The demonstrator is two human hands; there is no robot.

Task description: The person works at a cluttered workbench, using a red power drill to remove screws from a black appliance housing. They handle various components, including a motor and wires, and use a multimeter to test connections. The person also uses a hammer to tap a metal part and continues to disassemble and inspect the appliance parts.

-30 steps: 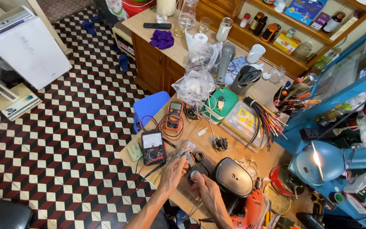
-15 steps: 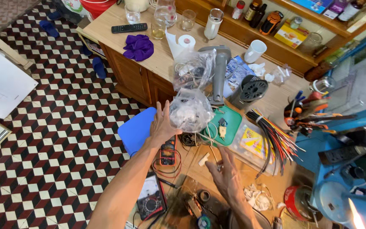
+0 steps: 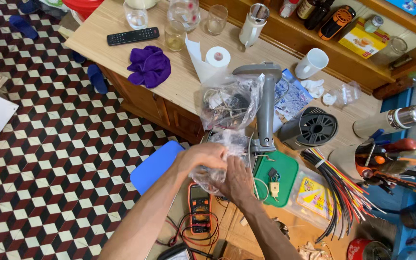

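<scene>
My left hand (image 3: pixel 203 156) and my right hand (image 3: pixel 238 180) are both on a crumpled clear plastic bag (image 3: pixel 227 144) near the bench's left edge. The left hand grips the bag's side and the right hand holds it from below. A second clear plastic bag (image 3: pixel 225 103) with wires and parts inside stands just behind it, against a grey stand (image 3: pixel 266 106). An orange multimeter (image 3: pixel 199 207) with red and black leads lies under my forearms. A green tray (image 3: pixel 278 178) with a small plug sits just right of my right hand.
A bundle of coloured wires (image 3: pixel 338 188) and a tool holder (image 3: pixel 386 163) lie to the right. A black spool (image 3: pixel 314 127), white mug (image 3: pixel 311 62), paper roll (image 3: pixel 216 57), purple cloth (image 3: pixel 149 65), remote (image 3: pixel 133 36) and glasses sit behind. A blue stool (image 3: pixel 155 166) stands on the checkered floor.
The view has moved in closer toward the bags. My right hand rose from the bench to join the left hand on the clear plastic bag.
</scene>
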